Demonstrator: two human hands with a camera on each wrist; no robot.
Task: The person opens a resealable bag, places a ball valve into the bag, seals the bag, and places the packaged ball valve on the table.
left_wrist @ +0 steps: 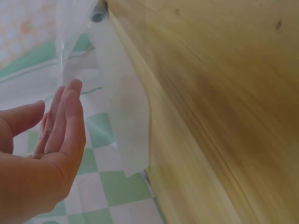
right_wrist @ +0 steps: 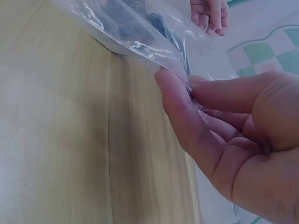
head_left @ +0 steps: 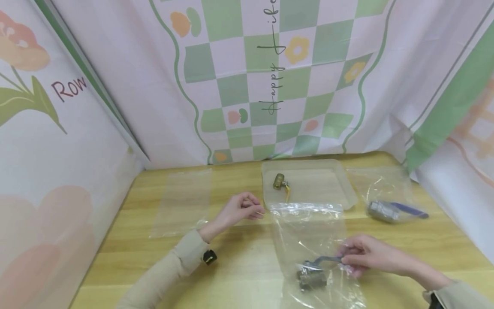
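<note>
The right hand (head_left: 362, 256) pinches the lever (head_left: 327, 259) of the dark valve (head_left: 312, 280) inside the clear bag (head_left: 305, 231), while the left hand (head_left: 240, 209), loosely bent and empty, is near the zip edge (head_left: 305, 207), where steadying the bag would likely limit creasing.

The sleeves (head_left: 170, 267) are beige, the wrist devices (head_left: 209, 257) black.
</note>
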